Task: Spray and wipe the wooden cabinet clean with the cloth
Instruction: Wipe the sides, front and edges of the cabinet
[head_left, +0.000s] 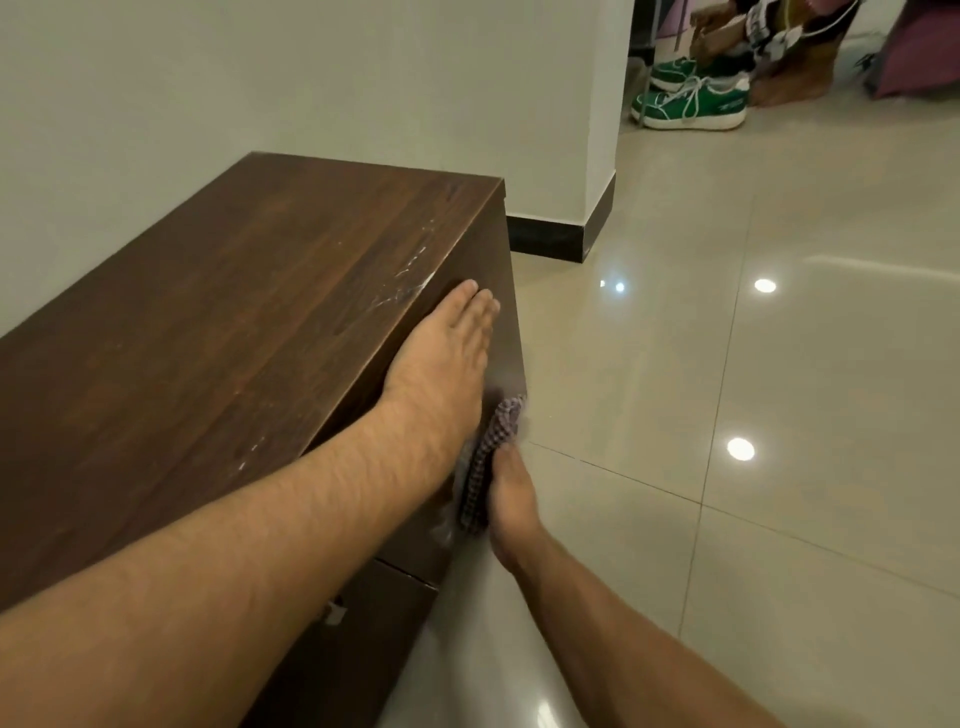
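A low dark wooden cabinet stands against the wall, its top streaked with pale marks near the front right edge. My left hand lies flat with straight fingers over the top's front edge, near the right corner. Lower down, my right hand presses a checked cloth flat against the cabinet's front face. The cloth is blurred. No spray bottle is in view.
Glossy beige floor tiles spread to the right of the cabinet. A white wall corner with a dark skirting stands just behind it. Green sneakers and bags lie on the floor at the far back right.
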